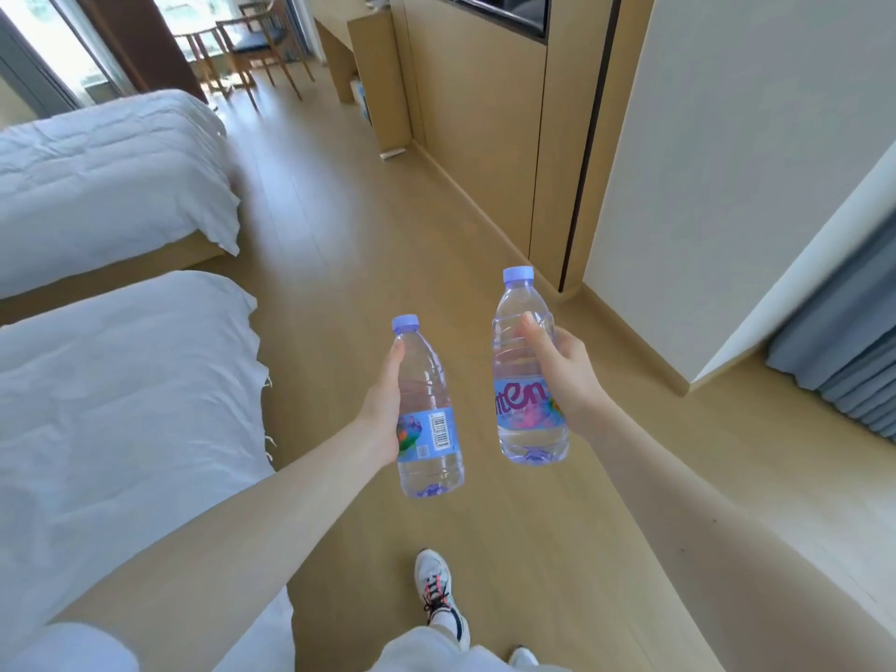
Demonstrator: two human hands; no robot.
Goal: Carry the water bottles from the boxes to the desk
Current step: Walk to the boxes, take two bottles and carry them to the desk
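Two clear water bottles with pale purple caps are held upright in front of me over the wooden floor. My left hand grips the left bottle from its left side, the barcode on the label facing me. My right hand wraps the right bottle from its right side; this bottle is held a little higher and shows pink lettering on its label. The wooden desk stands far ahead against the right-hand wall. No boxes are in view.
Two beds with white duvets line the left. A wood-panelled wall with a dark screen runs along the right, then a white wall corner and grey curtain. Chairs stand by the far window. My shoe is on the floor.
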